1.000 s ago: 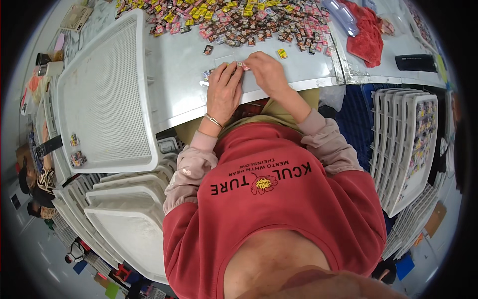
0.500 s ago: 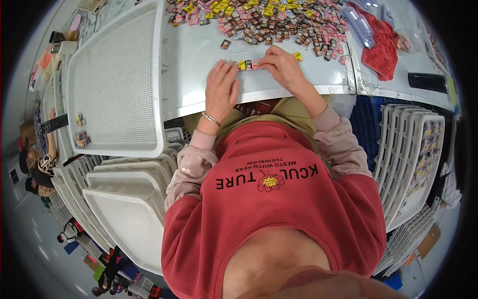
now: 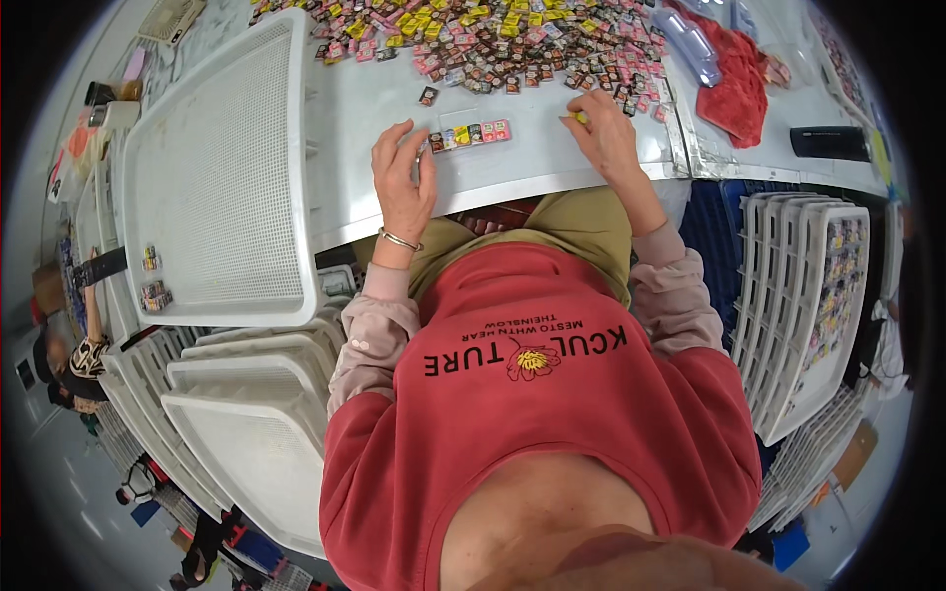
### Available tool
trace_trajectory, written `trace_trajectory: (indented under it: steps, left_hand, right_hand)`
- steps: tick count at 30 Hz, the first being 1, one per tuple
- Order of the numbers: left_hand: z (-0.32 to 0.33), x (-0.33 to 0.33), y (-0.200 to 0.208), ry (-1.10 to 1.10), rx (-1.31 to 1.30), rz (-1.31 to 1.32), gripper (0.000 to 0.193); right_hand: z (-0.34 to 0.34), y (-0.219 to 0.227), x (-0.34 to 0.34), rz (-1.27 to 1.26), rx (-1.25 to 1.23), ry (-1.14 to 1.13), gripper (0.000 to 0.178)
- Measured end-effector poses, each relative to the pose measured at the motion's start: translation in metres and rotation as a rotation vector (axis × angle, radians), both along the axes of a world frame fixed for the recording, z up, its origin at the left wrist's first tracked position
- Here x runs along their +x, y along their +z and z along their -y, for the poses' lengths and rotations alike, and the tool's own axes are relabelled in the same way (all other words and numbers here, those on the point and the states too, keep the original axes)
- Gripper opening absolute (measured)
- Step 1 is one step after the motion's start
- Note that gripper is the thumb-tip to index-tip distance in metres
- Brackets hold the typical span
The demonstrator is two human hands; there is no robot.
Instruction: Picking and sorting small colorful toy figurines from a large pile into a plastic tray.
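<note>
A narrow clear plastic case (image 3: 485, 138) lies on the table near its front edge, its transparent lid folded back on the far side. Small square pieces (image 3: 461, 135) in brown, yellow, black and pink sit in a row inside. My left hand (image 3: 402, 182) rests at the case's left end, fingers apart; whether it touches the case is hard to tell. To the right of the case, my right hand (image 3: 609, 143) pinches a small yellow square piece (image 3: 581, 117) between thumb and forefinger. One loose dark piece (image 3: 428, 96) lies just beyond the case.
A wide heap of similar square pieces (image 3: 512, 49) covers the far table. At left stands a white perforated tray (image 3: 222, 177) with a few filled cases. A red cloth (image 3: 731, 103) and clear plastic shells (image 3: 690, 44) lie right. Stacked white trays (image 3: 803, 305) flank me.
My right hand has left the case, moved right, and taken hold of the yellow piece. My left hand has shifted left and its fingers have spread. The case sits slightly further left in view.
</note>
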State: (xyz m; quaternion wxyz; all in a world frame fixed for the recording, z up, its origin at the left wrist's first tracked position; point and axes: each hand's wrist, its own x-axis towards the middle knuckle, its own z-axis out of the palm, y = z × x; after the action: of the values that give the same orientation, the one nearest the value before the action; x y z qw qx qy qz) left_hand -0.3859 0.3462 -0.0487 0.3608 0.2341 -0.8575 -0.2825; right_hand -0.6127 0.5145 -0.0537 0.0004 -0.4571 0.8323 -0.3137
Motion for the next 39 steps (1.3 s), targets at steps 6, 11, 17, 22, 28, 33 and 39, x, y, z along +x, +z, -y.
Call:
trace_trajectory:
  steps: [6, 11, 17, 22, 28, 33, 39]
  left_hand:
    - [0.001, 0.01, -0.005, 0.039, -0.028, 0.022, 0.024]
    - [-0.007, 0.003, -0.002, -0.027, -0.138, 0.057, 0.027]
    - [-0.014, -0.005, -0.006, -0.128, -0.232, 0.142, 0.032]
    - [-0.014, -0.005, -0.007, -0.119, -0.218, 0.154, 0.033]
    - [-0.014, -0.006, -0.007, -0.112, -0.226, 0.173, 0.031]
    - [-0.009, -0.003, -0.005, -0.137, -0.159, 0.145, 0.033]
    - [-0.01, -0.016, -0.003, -0.159, -0.241, 0.194, 0.039]
  right_hand:
    - [0.008, -0.001, -0.012, 0.355, -0.096, 0.073, 0.017]
    - [0.057, 0.023, 0.02, 1.054, -0.247, 0.136, 0.016]
    - [0.118, -0.007, 0.053, 0.578, -0.21, 0.383, 0.014]
    - [0.12, -0.009, 0.058, 0.279, -0.207, 0.38, 0.006]
    - [0.111, -0.006, 0.071, 0.034, -0.044, 0.403, 0.008]
    - [0.11, 0.01, 0.012, 0.748, -0.32, 0.196, 0.013]
    - [0.116, 0.01, -0.043, 0.064, -0.051, 0.154, 0.017]
